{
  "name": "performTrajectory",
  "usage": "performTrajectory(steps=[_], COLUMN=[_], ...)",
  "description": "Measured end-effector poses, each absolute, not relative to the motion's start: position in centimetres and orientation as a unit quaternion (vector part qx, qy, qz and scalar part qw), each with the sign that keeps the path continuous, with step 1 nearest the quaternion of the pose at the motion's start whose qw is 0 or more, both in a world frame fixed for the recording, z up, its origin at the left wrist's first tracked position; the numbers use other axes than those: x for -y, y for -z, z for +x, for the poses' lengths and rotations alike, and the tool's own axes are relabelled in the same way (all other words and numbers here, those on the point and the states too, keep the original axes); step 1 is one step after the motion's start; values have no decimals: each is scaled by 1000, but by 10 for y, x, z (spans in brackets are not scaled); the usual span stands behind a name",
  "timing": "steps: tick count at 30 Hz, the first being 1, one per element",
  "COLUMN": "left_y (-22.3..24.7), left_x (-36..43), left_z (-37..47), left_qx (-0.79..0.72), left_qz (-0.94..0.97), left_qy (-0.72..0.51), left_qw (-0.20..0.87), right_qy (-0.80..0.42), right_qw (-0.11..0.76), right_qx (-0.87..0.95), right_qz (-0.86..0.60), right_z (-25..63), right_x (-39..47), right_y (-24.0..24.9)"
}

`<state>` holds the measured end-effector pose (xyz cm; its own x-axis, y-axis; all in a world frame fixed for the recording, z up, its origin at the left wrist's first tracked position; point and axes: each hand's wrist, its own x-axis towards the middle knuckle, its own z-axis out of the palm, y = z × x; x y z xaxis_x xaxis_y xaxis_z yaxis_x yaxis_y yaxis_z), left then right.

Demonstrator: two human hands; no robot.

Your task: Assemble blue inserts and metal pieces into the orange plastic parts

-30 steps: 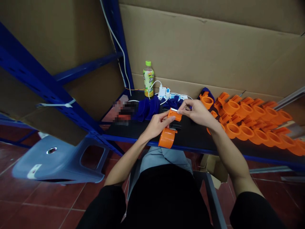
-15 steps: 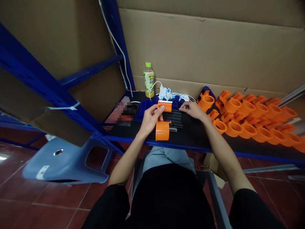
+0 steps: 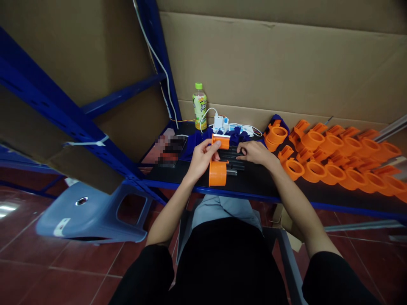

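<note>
My left hand (image 3: 202, 159) is closed on an orange plastic part (image 3: 218, 173). It has a wide ring at the near end and a smaller section with a white toothed strip (image 3: 221, 136) at the far end. Several slim black rods (image 3: 234, 163) lie side by side on the dark shelf, just right of that part and partly behind it. My right hand (image 3: 254, 151) is over their right ends, its fingers pinched on one of them; the fingertips partly hide it.
Rows of orange ring-shaped parts (image 3: 333, 173) fill the shelf's right side. A drink bottle (image 3: 199, 108), white chargers (image 3: 219, 123) with cables and dark blue cloth (image 3: 192, 146) are behind my hands. A blue post (image 3: 79, 127) rises at left, near a plastic stool (image 3: 92, 212).
My right hand has moved slightly left and down onto the black rods, its fingers closing there. My left hand keeps the orange part in nearly the same place.
</note>
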<state>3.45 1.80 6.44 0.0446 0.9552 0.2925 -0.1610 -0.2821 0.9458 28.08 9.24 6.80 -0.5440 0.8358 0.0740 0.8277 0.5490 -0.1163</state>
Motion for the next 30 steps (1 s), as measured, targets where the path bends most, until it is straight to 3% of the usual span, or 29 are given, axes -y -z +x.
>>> performTrajectory(steps=[12, 15, 21, 30], left_y=[-62, -59, -51, -41], left_x=[-21, -24, -28, -26], left_z=[35, 34, 38, 47], left_qx=[-371, -374, -423, -462], left_qz=[551, 547, 548, 590], left_qy=[-574, -577, -569, -531], left_qw=[480, 478, 444, 395], right_qy=[-3, -41, -196, -59], right_qw=[55, 127, 383, 351], right_qx=[878, 872, 816, 874], right_qz=[-475, -472, -385, -331], right_z=[278, 286, 289, 264], right_x=[-88, -88, -82, -68], right_y=[-69, -75, -87, -80])
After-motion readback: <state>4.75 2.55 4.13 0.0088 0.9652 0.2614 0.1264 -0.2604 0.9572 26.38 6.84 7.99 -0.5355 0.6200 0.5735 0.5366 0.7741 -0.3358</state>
